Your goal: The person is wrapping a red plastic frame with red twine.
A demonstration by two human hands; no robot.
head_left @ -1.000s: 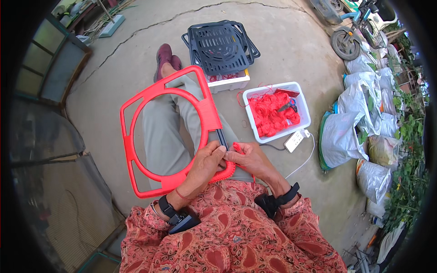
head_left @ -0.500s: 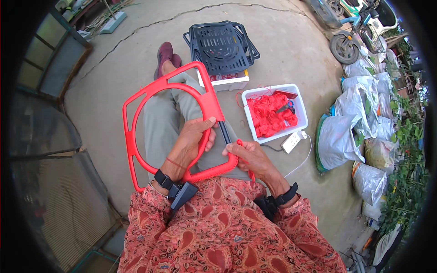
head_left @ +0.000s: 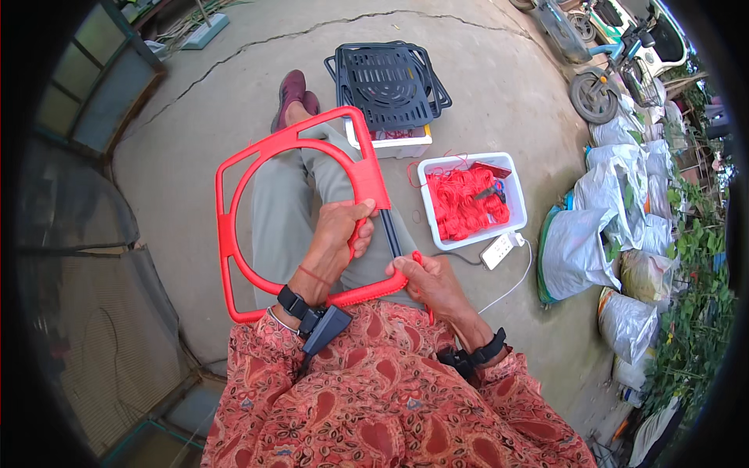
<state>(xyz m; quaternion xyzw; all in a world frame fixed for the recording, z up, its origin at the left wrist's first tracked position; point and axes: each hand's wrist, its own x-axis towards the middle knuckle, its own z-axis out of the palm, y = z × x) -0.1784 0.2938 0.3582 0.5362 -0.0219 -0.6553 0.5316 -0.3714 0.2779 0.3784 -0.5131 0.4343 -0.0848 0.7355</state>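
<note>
A squarish frame [head_left: 370, 187] with a ring inside it lies tilted over my lap, most of it wrapped in red cord. On its right side a stretch of dark bar [head_left: 390, 232] shows bare. My left hand [head_left: 339, 230] is closed around the red-wrapped ring, its thumb pressing near the upper end of the bare stretch. At the lower end, my right hand [head_left: 433, 282] pinches a red cord [head_left: 417, 256] against the bar. A short piece of that cord hangs below the right hand; the fingers partly hide the rest.
Ahead, dark frames [head_left: 386, 86] are stacked on a white box [head_left: 406, 147]. A white tub [head_left: 519, 210] of red cord and scissors [head_left: 490, 190] stands to the right, with a power strip [head_left: 499, 249] beside it. Farther right are filled sacks [head_left: 577, 253] and a parked bike [head_left: 597, 93].
My right hand has turned slightly and sits closer over the cord, so less of the cord shows. The left hand keeps its hold, and the whole view has shifted a little.
</note>
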